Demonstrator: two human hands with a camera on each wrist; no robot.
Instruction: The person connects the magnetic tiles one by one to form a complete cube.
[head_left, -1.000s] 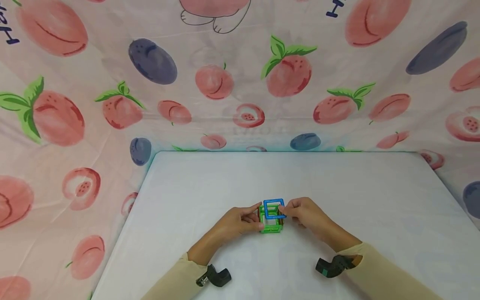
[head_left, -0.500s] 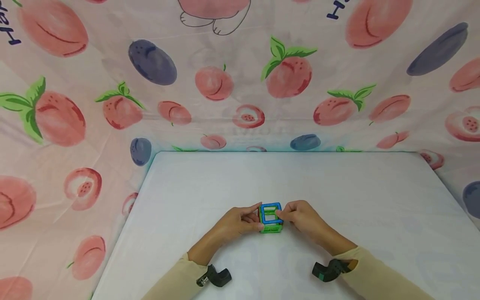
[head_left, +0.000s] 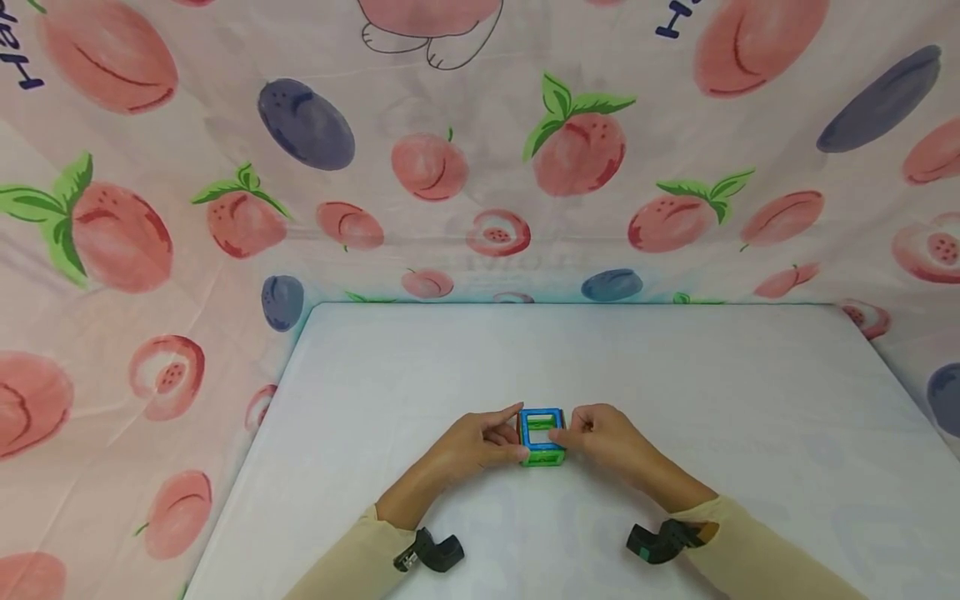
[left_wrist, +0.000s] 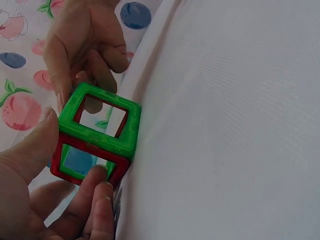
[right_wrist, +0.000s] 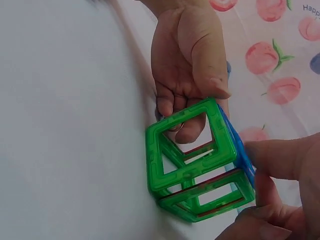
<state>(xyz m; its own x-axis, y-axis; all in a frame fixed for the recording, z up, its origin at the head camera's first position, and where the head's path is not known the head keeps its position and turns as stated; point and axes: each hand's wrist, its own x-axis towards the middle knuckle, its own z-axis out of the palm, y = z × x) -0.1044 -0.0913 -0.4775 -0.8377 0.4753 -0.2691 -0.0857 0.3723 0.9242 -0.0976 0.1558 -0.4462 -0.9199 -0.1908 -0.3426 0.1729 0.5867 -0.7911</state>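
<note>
A small cube of magnetic tiles (head_left: 543,457) stands on the white table, with open-centred square frames for sides. Green (left_wrist: 129,122) and red (left_wrist: 95,150) frames form its sides, and a blue square magnetic tile (head_left: 542,412) lies flush across its top. My left hand (head_left: 480,442) holds the cube from the left, thumb at the near side and fingers at the left and far sides. From the right, my right hand (head_left: 603,433) has its thumb on the blue tile's right edge and its index finger bent against the cube's side; its other fingers are curled.
The white tabletop (head_left: 420,358) extends around the cube. Fruit-print cloth (head_left: 480,167) hangs behind the table and along its left. Black wrist cameras (head_left: 438,550) sit at both sleeve cuffs, close above the table.
The blue tile, tilted above the cube a second ago, has come down and lies level on top. My right hand moved slightly down with it; my left hand stayed in place.
</note>
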